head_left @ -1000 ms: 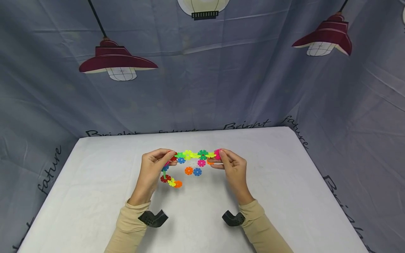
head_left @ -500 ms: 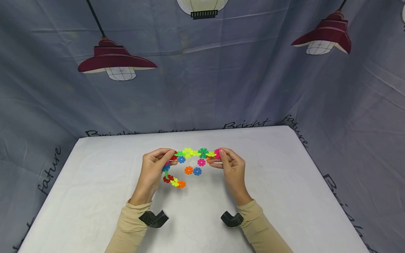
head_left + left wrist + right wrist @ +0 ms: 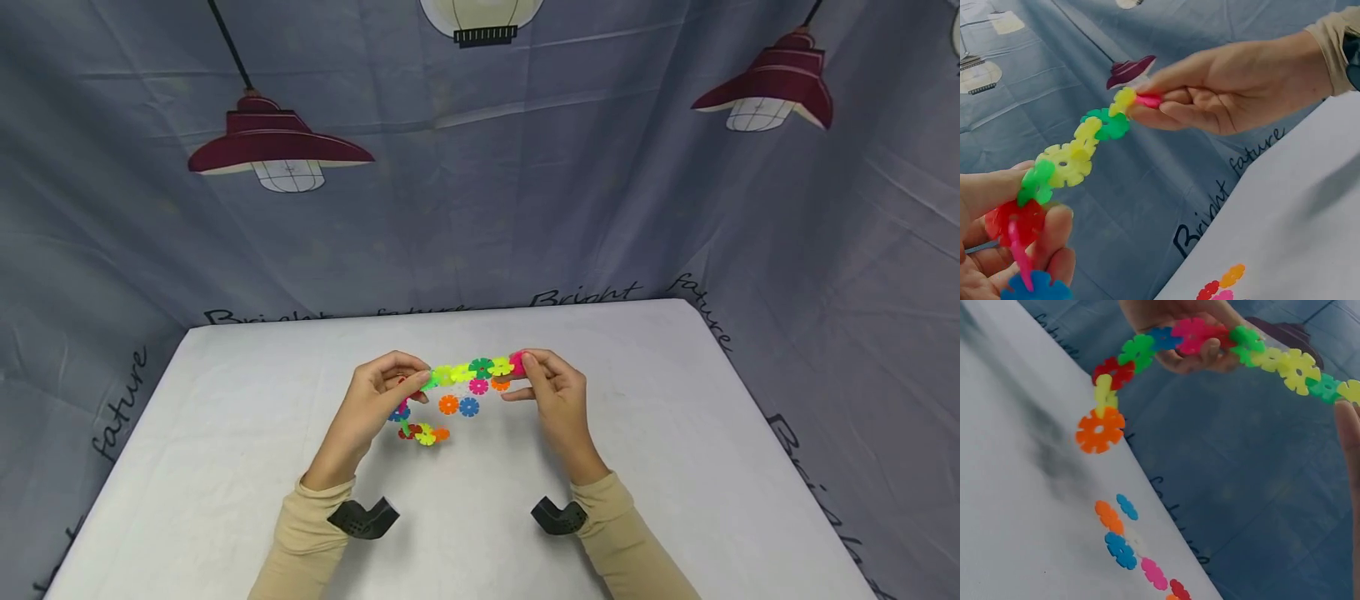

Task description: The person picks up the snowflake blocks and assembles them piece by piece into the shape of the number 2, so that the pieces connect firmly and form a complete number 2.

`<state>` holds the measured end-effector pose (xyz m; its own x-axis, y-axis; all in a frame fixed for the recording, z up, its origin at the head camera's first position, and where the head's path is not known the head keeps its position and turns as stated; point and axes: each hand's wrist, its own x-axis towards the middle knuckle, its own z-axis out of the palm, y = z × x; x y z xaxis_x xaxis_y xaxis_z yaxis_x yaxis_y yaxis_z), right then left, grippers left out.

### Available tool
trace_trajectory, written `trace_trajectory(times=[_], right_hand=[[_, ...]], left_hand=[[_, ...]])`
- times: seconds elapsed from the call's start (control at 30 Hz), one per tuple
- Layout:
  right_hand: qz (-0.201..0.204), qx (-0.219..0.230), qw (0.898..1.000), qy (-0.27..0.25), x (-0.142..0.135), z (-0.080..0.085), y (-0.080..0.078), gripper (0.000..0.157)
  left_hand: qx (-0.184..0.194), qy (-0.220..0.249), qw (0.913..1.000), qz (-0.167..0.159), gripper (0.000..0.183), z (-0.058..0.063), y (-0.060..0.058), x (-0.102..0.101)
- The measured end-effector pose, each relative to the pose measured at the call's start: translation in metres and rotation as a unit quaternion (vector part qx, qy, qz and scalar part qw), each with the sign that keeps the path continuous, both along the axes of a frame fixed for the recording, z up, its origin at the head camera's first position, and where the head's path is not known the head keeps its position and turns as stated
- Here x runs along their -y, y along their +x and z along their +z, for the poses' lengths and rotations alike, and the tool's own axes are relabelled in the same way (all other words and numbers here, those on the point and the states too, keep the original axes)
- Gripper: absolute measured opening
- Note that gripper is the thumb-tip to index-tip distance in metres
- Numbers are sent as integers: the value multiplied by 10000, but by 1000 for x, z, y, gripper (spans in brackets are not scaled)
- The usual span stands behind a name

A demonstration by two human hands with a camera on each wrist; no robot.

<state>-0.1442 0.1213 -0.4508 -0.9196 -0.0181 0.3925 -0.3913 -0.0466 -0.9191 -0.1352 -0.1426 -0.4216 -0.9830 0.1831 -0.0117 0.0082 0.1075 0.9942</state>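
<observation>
Above the table point(image 3: 225, 417): one chain of flower discs point(image 3: 462, 372), pinched by the left hand point(image 3: 377, 396) at a red disc point(image 3: 1030, 220) and by the right hand point(image 3: 558, 396) at the pink end point(image 3: 517, 364). On the table: loose discs point(image 3: 448, 405). Joints might be parted by overstretching.

My left grip point(image 3: 369, 404) and my right grip point(image 3: 558, 408) both pinch, with bent fingers point(image 3: 396, 361). My forearms point(image 3: 309, 529) extend forward.

A multicoloured notched-disc chain point(image 3: 1184, 331) hangs curved in midair.
</observation>
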Motion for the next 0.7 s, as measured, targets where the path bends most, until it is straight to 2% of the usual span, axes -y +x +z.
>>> trace_trajectory(times=[0.17, 0.3, 0.43, 0.57, 0.7], right_hand=[[252, -101, 9992, 301, 3, 1, 4, 19], [394, 15, 9982, 446, 7, 1, 6, 18], [586, -16, 9972, 460, 10, 2, 9, 16], [793, -158, 9957, 459, 12, 3, 10, 17], [979, -74, 9941, 459, 14, 4, 11, 19]], left_hand=[[167, -315, 9992, -176, 26, -3, 1, -4], [81, -599, 9977, -320, 25, -2, 2, -6], [-295, -1092, 9922, -522, 22, 0, 4, -10], [-805, -1598, 9825, -512, 19, 2, 6, -13], [-1110, -1797, 9759, -538, 18, 5, 9, -15]])
